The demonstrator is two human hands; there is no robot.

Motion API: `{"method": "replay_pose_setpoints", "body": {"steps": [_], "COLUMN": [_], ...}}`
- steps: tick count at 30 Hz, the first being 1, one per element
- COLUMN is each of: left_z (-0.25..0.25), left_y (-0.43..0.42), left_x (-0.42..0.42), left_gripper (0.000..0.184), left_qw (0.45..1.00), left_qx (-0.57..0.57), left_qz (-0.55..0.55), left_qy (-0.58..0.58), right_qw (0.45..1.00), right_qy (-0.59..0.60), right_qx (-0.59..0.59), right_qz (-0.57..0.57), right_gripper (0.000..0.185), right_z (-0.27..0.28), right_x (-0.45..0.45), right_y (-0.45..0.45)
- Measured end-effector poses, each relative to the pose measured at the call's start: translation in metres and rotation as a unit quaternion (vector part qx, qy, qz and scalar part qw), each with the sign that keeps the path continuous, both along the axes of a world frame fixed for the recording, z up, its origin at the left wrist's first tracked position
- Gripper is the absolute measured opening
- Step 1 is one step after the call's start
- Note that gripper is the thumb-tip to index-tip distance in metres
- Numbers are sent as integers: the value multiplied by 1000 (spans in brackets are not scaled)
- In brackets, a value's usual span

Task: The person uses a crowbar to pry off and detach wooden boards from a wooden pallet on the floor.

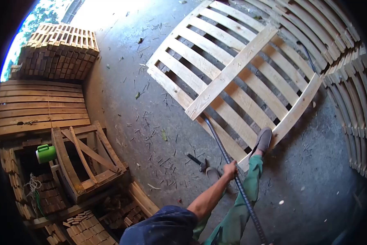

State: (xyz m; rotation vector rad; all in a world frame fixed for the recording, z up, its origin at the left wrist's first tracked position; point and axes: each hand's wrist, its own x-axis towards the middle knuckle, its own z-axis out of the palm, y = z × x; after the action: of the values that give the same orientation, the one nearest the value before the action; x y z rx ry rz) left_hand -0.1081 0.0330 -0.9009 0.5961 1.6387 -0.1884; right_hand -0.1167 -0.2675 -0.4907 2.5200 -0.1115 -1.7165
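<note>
Your bar [243, 194]: metal by its look, dark, ribbed. Pallet [233, 72] before you: bare wood, matt, grained. Your shirt [163, 224]: matt cloth, soft folds. Your trousers [232, 216]: creased matt cloth. Floor [134, 102] you stand on: concrete-like, matt, scuffed. Jug [47, 154]: smooth plastic, slight gloss. Wood pile [61, 61]: bare, rough-looking.

No readable text, brand, number or sign in frame. Metal bar [219, 143], lower centre, and pallet [231, 74], upper right: no legible marks. Green jug [47, 154], left side: any print seems too small to read.

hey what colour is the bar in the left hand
The bar is dark, near black, with ridges; head view.
</note>
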Motion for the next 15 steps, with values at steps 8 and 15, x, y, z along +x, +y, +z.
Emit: {"method": "replay_pose_setpoints", "body": {"steps": [8,15], "left_z": [-43,-23], "left_y": [-47,5], "left_x": [32,6], "left_gripper": [34,17], "left_qw": [999,995], "left_qx": [27,-64], "left_qz": [32,23], "left_qy": [12,-70], "right_qw": [993,987], "right_qy": [-67,-134], "right_qx": [-18,-10], "right_qz": [93,85], "right_gripper": [55,53], "right_z": [-111,28], "right_x": [33,12], "right_y": [-97,-12]}}
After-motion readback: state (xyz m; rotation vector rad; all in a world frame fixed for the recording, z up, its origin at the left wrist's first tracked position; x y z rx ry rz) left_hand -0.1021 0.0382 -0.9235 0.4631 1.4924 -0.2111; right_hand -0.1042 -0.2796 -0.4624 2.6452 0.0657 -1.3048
